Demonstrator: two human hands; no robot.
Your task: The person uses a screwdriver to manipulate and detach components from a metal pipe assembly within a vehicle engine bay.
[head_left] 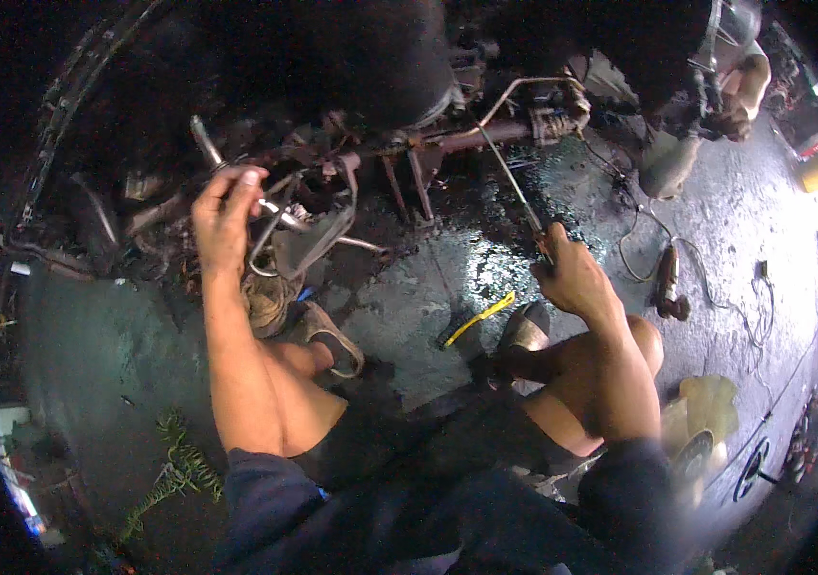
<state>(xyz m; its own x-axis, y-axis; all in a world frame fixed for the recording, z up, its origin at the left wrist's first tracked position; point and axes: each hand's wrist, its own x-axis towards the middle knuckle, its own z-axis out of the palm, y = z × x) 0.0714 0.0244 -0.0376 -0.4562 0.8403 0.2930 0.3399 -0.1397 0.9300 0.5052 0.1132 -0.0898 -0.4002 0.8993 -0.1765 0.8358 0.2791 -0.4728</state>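
My right hand (576,278) is closed round the dark handle of a long screwdriver (514,177). Its thin metal shaft points up and away, with the tip near a bent metal pipe (533,80) on the vehicle's underside. At the left, my left hand (225,216) is raised with thumb and fingers pinched together. A small shiny metal end shows at the fingertips; what they hold is mostly hidden. Just beyond this hand a bright metal tube (205,139) sticks up. Beside it hangs a flat grey metal bracket (315,244) among dark, greasy parts.
On the wet floor between my feet lies a yellow strip-like tool (479,319). A bunched cloth (272,302) sits by my left shoe. Rightward are a cabled dark tool (669,283) and a yellowish fan-shaped part (706,412). Another person's arm (749,86) reaches in at upper right.
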